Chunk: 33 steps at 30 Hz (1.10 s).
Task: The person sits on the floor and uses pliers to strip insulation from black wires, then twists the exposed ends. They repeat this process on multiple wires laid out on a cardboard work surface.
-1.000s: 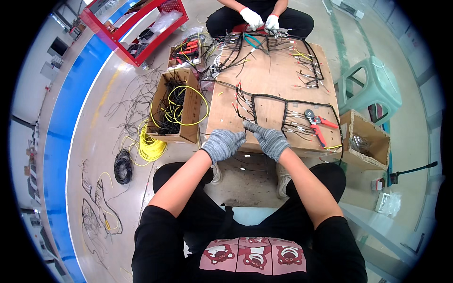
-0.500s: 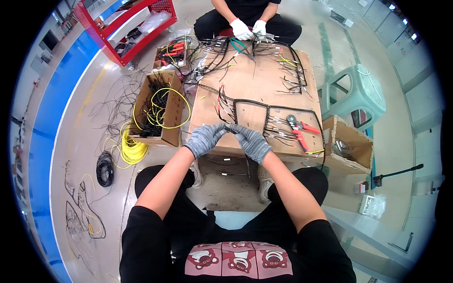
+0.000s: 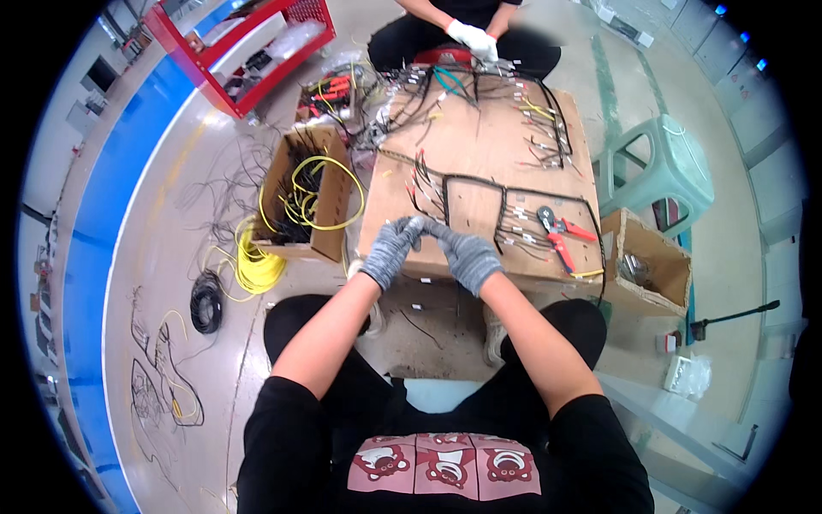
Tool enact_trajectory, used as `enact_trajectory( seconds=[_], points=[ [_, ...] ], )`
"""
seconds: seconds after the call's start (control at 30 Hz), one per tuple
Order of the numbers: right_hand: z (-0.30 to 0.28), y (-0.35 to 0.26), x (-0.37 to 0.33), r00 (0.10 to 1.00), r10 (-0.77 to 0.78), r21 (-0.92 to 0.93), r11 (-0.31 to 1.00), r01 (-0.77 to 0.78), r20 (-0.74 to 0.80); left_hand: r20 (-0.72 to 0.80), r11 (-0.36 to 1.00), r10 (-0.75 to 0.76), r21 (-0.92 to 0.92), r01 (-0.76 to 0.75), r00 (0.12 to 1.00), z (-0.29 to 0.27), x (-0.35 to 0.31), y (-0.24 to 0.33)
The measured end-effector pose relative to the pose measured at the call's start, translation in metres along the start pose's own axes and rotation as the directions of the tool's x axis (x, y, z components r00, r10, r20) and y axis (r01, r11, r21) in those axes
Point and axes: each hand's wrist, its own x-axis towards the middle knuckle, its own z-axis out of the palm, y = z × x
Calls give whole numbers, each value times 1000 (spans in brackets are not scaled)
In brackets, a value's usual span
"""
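In grey knit gloves, my left hand (image 3: 394, 250) and my right hand (image 3: 469, 257) meet at the near edge of a wooden worktop (image 3: 479, 141). Their fingers are closed around a near branch of a black wire harness (image 3: 476, 180); the gripped part is mostly hidden by the gloves. Dark wire ends hang below the right hand. The harness lies across the board, its short branches tipped with red ends and white labels. To the right of my hands rests a red-handled crimping tool (image 3: 561, 238).
Across the board a person in white gloves (image 3: 473, 38) handles wires near teal-handled pliers (image 3: 447, 81). Left stand a carton of cables (image 3: 338, 193), a yellow wire coil (image 3: 257, 261) and a red cart (image 3: 218, 81). Right are an open carton (image 3: 659, 287) and a green stool (image 3: 672, 163).
The whole view has shifted slightly to the right. My hands have drawn closer together at the fingertips, covering the dark wire seen between them before. The co-worker's hands have come together.
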Motion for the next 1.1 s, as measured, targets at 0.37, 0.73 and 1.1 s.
enact_trajectory(
  seconds=[0.37, 0.73, 1.1],
  points=[
    [-4, -12, 0, 995, 98, 312, 946, -86, -22, -78, 971, 52, 236, -32, 996, -1, 4, -6],
    [18, 9, -1, 965, 70, 354, 935, 25, -254, 55, 992, 104, 59, -107, 993, -18, 5, 2],
    [16, 9, 12, 985, 16, 445, 893, 63, -172, 180, 976, -64, 218, 24, 981, -22, 13, 9]
  ],
)
